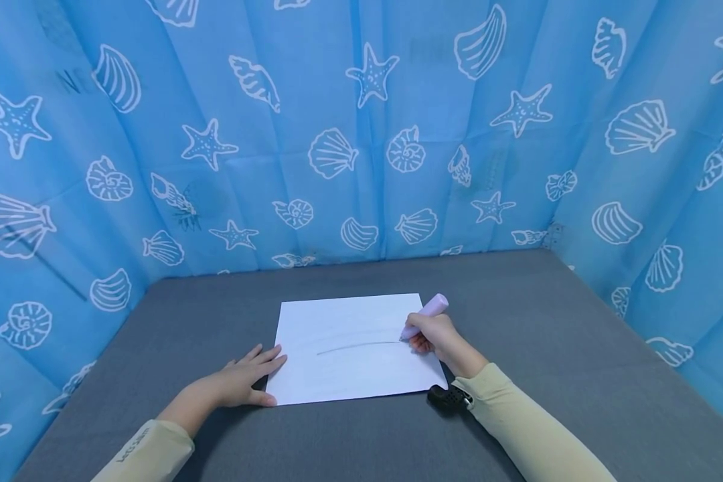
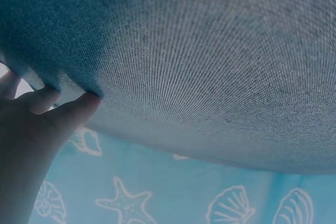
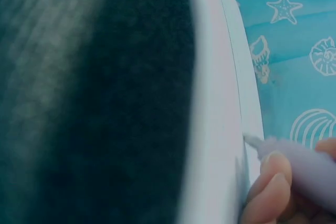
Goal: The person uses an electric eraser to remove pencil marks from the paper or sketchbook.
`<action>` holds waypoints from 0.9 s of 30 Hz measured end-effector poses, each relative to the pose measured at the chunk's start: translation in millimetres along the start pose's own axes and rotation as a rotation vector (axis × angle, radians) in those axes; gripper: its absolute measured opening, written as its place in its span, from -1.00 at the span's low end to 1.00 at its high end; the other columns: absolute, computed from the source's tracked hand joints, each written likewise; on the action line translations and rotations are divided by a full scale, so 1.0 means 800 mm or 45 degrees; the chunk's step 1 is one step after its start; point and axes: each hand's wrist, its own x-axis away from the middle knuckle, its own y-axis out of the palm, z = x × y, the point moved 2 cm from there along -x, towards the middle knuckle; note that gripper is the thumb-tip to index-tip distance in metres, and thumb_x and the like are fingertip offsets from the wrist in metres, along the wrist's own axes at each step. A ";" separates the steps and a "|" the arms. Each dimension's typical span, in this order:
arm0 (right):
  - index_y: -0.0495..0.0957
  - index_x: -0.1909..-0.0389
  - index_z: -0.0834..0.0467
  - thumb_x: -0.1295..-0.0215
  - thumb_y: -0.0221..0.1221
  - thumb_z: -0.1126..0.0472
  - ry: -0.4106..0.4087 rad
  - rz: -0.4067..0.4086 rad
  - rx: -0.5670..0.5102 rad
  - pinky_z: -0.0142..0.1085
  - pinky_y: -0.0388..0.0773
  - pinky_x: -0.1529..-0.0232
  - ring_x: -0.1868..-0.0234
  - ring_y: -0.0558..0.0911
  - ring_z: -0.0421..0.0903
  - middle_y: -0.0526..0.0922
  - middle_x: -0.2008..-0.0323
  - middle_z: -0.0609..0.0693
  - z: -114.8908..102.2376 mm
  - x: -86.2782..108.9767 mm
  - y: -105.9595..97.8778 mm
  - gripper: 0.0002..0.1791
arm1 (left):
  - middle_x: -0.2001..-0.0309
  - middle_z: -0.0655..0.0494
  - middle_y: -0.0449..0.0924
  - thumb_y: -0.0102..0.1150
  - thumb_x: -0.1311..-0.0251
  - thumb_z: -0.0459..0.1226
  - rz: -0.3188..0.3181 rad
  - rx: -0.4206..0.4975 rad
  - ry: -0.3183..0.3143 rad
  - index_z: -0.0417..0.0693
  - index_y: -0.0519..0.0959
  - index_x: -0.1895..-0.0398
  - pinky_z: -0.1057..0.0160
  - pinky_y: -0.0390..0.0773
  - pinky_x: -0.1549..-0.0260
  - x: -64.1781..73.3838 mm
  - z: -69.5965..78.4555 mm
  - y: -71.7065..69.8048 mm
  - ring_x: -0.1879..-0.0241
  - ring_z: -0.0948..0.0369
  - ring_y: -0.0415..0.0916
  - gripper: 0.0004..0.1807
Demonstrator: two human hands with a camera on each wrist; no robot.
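Observation:
A white sheet of paper (image 1: 343, 375) lies on the grey tabletop, with one thin, slightly curved dark line (image 1: 355, 345) across its middle. My right hand (image 1: 436, 335) grips a light purple marker (image 1: 434, 306), tilted with its tip on the paper at the line's right end. In the right wrist view, the fingertips (image 3: 275, 182) pinch the marker (image 3: 304, 166) close behind its pointed tip. My left hand (image 1: 244, 378) rests at the paper's left edge, fingers spread, fingertips on the sheet. The left wrist view shows that hand (image 2: 42, 114) from the side, over the grey cloth.
The grey cloth-covered table (image 1: 518, 301) extends around the paper on all sides. A blue curtain (image 1: 331, 80) with white shells and starfish stands behind and at both sides. A black device (image 1: 448, 397) is worn at the right wrist, by the paper's lower right corner.

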 end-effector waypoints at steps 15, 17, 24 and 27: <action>0.45 0.39 0.36 -0.15 0.12 0.27 -0.029 0.016 0.029 -0.42 0.29 0.66 0.72 0.38 -0.21 0.42 0.71 0.01 -0.001 0.000 0.002 -0.82 | -0.52 -0.05 -0.04 0.31 -0.09 0.10 0.005 0.008 0.001 -0.01 0.17 -0.49 -0.46 -0.15 -0.22 0.001 0.002 -0.001 -0.47 -0.22 -0.26 -0.06; 0.45 0.38 0.36 -0.15 0.12 0.26 -0.037 0.003 0.032 -0.42 0.29 0.66 0.72 0.38 -0.21 0.42 0.71 0.01 0.000 0.001 0.002 -0.81 | -0.53 -0.03 -0.04 0.31 -0.09 0.10 0.007 0.007 -0.008 0.01 0.17 -0.50 -0.45 -0.15 -0.23 0.001 0.001 -0.001 -0.48 -0.21 -0.26 -0.06; 0.49 0.29 0.42 -0.20 0.07 0.27 -0.010 -0.092 -0.113 -0.41 0.47 0.60 0.68 0.47 -0.18 0.50 0.65 0.06 0.002 0.000 -0.001 -0.76 | -0.53 0.00 -0.03 0.31 -0.08 0.13 0.007 -0.004 -0.034 0.04 0.17 -0.50 -0.43 -0.15 -0.24 0.000 -0.001 0.002 -0.49 -0.18 -0.26 -0.06; 0.49 0.31 0.42 -0.19 0.06 0.28 -0.007 -0.097 -0.137 -0.40 0.47 0.60 0.68 0.46 -0.18 0.50 0.65 0.07 0.003 0.000 -0.002 -0.77 | -0.52 -0.03 -0.03 0.31 -0.08 0.12 0.007 0.001 -0.024 0.02 0.18 -0.49 -0.44 -0.15 -0.23 0.000 0.000 0.002 -0.48 -0.20 -0.25 -0.06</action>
